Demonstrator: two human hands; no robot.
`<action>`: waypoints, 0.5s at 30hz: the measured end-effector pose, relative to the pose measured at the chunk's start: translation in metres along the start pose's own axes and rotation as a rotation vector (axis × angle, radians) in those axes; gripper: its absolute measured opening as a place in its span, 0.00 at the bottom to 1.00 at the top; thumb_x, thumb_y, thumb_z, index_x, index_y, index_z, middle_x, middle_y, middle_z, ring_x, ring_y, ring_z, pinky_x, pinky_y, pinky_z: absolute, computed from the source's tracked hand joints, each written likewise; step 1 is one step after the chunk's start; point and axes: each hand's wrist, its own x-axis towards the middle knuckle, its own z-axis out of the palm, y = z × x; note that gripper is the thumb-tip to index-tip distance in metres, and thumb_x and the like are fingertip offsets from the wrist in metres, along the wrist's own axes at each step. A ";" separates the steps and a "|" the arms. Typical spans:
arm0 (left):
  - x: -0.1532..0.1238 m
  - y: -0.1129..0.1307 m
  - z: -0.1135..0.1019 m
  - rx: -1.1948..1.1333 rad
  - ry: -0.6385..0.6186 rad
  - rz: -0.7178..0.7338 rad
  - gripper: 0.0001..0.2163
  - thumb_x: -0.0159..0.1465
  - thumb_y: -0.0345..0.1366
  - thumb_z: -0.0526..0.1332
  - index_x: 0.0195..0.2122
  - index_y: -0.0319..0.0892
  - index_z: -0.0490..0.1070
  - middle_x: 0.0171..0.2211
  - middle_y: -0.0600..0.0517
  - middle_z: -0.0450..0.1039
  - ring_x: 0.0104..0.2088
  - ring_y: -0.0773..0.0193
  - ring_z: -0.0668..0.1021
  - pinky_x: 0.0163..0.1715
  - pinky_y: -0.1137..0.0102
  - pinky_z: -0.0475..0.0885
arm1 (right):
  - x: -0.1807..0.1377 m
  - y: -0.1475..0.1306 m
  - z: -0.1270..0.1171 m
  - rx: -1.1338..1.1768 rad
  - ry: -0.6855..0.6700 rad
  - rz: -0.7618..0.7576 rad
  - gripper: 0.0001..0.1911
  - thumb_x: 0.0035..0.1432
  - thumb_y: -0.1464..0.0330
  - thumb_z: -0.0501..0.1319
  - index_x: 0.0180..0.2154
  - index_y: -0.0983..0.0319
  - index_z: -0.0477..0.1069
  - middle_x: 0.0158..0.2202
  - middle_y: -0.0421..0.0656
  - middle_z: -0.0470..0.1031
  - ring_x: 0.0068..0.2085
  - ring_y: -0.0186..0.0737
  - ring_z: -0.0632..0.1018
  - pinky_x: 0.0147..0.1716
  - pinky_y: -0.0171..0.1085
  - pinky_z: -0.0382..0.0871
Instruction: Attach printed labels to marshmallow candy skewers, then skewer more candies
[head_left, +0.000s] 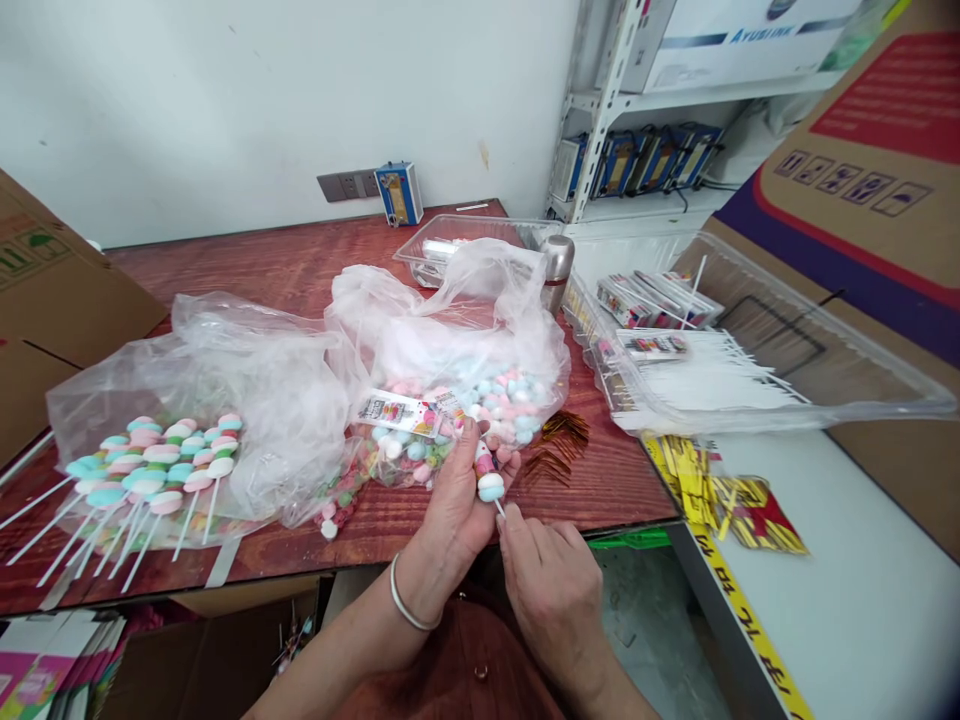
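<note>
Fingers of the left hand point(459, 500) grasp a pink, white and blue marshmallow stack point(490, 487) near the edge of the red-brown desk point(615, 490); those of the right hand point(553, 575) pinch its thin white stick point(500, 508). Support the likely soft stack lightly; keep the stick aligned.

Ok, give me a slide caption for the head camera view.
Left hand cradles a marshmallow pop while the right hand pinches its white stick, in front of a bag of marshmallows.
</note>
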 end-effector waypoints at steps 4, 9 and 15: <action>-0.007 -0.014 -0.004 0.044 -0.108 0.005 0.11 0.62 0.40 0.67 0.33 0.39 0.69 0.25 0.56 0.68 0.24 0.71 0.73 0.29 0.75 0.73 | 0.007 0.003 0.006 -0.034 -0.005 0.059 0.09 0.69 0.76 0.54 0.39 0.65 0.73 0.21 0.40 0.69 0.24 0.36 0.69 0.30 0.39 0.57; -0.014 -0.028 -0.010 0.090 -0.157 -0.077 0.12 0.58 0.39 0.71 0.32 0.38 0.70 0.28 0.54 0.71 0.29 0.70 0.74 0.36 0.74 0.73 | 0.014 0.011 0.008 0.132 -0.067 0.340 0.15 0.72 0.67 0.48 0.41 0.63 0.73 0.36 0.48 0.82 0.29 0.39 0.78 0.30 0.36 0.62; -0.009 -0.022 -0.011 0.165 -0.190 -0.012 0.12 0.58 0.39 0.71 0.34 0.39 0.71 0.29 0.54 0.72 0.31 0.67 0.76 0.41 0.69 0.74 | 0.001 0.014 0.002 0.474 -0.269 0.579 0.17 0.71 0.61 0.48 0.41 0.59 0.74 0.35 0.44 0.82 0.32 0.40 0.81 0.31 0.33 0.67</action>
